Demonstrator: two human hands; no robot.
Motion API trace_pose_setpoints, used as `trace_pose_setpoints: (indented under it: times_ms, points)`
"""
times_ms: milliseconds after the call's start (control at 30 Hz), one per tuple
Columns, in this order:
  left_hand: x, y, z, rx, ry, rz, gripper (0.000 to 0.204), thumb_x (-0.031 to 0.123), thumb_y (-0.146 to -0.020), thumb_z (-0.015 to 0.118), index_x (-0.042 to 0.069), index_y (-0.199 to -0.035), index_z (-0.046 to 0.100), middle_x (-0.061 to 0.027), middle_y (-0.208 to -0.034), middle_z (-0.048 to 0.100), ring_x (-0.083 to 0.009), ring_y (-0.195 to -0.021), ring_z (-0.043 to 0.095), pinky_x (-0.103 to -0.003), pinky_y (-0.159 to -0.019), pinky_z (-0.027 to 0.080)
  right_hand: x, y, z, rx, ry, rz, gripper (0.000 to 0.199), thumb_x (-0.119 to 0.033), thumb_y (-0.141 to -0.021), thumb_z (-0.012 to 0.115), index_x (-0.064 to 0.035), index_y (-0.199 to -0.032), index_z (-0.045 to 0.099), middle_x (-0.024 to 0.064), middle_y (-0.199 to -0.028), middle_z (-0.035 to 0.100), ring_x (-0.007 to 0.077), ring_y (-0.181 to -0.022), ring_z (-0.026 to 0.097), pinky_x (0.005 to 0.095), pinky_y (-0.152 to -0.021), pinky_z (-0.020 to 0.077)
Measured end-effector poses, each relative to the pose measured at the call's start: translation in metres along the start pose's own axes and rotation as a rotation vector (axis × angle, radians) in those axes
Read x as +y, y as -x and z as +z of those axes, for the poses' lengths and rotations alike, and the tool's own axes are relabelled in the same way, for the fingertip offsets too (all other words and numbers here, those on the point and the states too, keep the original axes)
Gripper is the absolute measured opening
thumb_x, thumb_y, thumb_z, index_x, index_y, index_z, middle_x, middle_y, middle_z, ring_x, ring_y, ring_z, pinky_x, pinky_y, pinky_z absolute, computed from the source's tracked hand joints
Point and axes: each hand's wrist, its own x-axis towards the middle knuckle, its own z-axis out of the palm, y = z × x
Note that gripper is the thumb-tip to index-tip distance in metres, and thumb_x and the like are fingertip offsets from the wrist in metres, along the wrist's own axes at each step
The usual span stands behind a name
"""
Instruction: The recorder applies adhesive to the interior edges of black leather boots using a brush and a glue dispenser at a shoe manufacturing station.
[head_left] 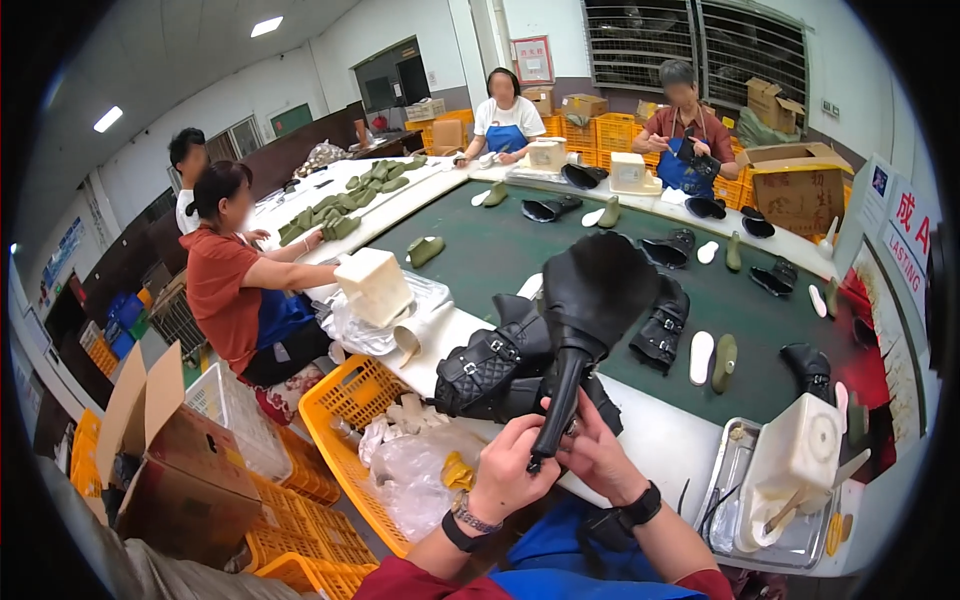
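Observation:
In front of me I hold up a black boot upper [597, 285]; its broad smooth part points away and its narrow end comes down between my hands. My left hand [508, 468] is closed round the narrow end from the left. My right hand [598, 452] grips the same end from the right, with its fingers partly hidden behind the leather. Just beyond, on the white table edge [660, 440], lie quilted black boot uppers [488, 368] with buckled straps. Another buckled black boot [661, 325] lies on the green belt [480, 255].
White insoles [701, 358] and olive shoe pieces [724, 363] lie along the belt. A metal tray [725, 490] with a white container [790, 470] stands at right. An orange crate [330, 420] of plastic scraps stands at left. Several co-workers sit or stand around the tables.

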Motion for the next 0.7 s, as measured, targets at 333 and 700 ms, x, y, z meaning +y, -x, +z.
trace_pose_setpoints:
  times_ms: [333, 700]
  points:
    - [-0.010, 0.008, -0.001, -0.294, 0.070, 0.226, 0.037, 0.025, -0.069, 0.076, 0.003, -0.090, 0.055, -0.0118, -0.103, 0.056, -0.0305, -0.092, 0.059, -0.034, -0.077, 0.050, 0.000, -0.001, -0.024, -0.033, -0.193, -0.009, 0.064, -0.055, -0.089, 0.044, -0.0077, -0.131, 0.039, 0.0100, -0.125, 0.050, 0.0231, -0.114, 0.051, 0.0393, -0.096, 0.0435]
    - [-0.003, 0.017, -0.001, -0.344, 0.074, 0.217, 0.053, 0.015, -0.065, 0.076, 0.001, -0.111, 0.054, -0.0130, -0.103, 0.057, -0.0304, -0.089, 0.059, -0.035, -0.075, 0.051, -0.003, 0.004, -0.015, -0.053, -0.062, 0.042, 0.062, -0.047, -0.090, 0.050, 0.0006, -0.128, 0.042, 0.0112, -0.122, 0.052, 0.0204, -0.110, 0.053, 0.0356, -0.096, 0.0445]
